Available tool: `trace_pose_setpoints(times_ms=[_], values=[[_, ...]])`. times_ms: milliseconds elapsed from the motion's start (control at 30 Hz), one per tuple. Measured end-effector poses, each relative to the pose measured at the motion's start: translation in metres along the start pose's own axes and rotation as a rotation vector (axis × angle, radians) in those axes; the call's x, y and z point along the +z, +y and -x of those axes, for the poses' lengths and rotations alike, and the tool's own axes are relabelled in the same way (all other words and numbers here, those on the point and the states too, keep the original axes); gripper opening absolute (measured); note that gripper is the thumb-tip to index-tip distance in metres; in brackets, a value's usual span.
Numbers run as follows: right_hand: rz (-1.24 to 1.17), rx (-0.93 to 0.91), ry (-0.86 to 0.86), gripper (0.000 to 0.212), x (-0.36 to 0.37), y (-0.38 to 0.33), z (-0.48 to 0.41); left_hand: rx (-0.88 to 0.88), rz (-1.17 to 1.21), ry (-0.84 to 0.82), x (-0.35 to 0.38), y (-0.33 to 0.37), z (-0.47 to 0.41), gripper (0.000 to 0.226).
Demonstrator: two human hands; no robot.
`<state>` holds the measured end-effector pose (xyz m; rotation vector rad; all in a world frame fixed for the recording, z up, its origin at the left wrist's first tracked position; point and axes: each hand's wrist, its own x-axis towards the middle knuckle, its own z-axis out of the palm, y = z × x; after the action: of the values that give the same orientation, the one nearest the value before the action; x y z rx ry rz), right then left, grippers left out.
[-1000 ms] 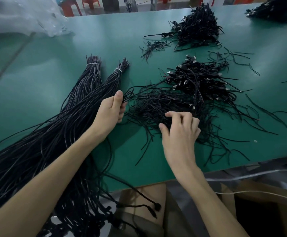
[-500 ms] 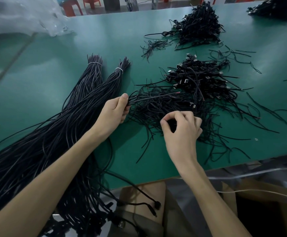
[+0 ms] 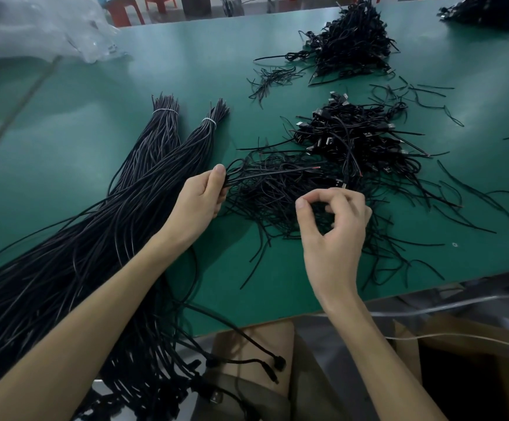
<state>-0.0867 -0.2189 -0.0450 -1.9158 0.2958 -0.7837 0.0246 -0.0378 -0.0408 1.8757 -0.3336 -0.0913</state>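
Note:
A tangled pile of short black wires (image 3: 277, 192) lies on the green table (image 3: 125, 123) in front of me. My left hand (image 3: 200, 200) pinches a few of these wires between thumb and fingers, and they stick out to the right. Over the pile, my right hand (image 3: 332, 226) hovers with curled fingers, thumb and forefinger close together; whether a thin wire sits between them is unclear. Behind it sits a heap of short cables with USB plugs (image 3: 356, 135).
Two long black cable bundles (image 3: 162, 153) tied with white bands run from the table centre off the near left edge. Another black wire heap (image 3: 353, 47) lies far right. Clear plastic bags (image 3: 34, 28) sit far left. Cardboard boxes (image 3: 459, 360) stand below the table edge.
My left hand has lifted off the long bundle and now pinches a few short wires. My right hand has risen from the pile and its fingers have curled into a pinch.

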Motion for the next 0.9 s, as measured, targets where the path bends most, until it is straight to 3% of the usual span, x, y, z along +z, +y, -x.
trace_pose_setpoints(times_ms=[300,500,600,767,900], values=[[-0.359,0.022,0.032,0.003,-0.0024,0.0008,0.0008,0.014,-0.017,0.005,0.0011,0.001,0.001,0.045],[-0.548,0.018,-0.052,0.021,-0.0023,0.002,-0.0005,0.073,-0.101,0.04,0.0019,-0.0035,0.0022,0.054],[-0.624,0.044,-0.12,0.009,-0.0025,0.0033,-0.001,0.13,-0.129,0.073,0.0019,-0.0027,0.0026,0.051],[-0.807,0.151,-0.255,0.005,-0.0034,0.0053,-0.0033,-0.022,0.133,0.095,0.0038,0.0021,-0.0002,0.043],[-0.858,0.216,-0.293,0.009,-0.0054,0.0077,-0.0078,-0.138,0.313,-0.017,0.0079,0.0063,0.0029,0.047]])
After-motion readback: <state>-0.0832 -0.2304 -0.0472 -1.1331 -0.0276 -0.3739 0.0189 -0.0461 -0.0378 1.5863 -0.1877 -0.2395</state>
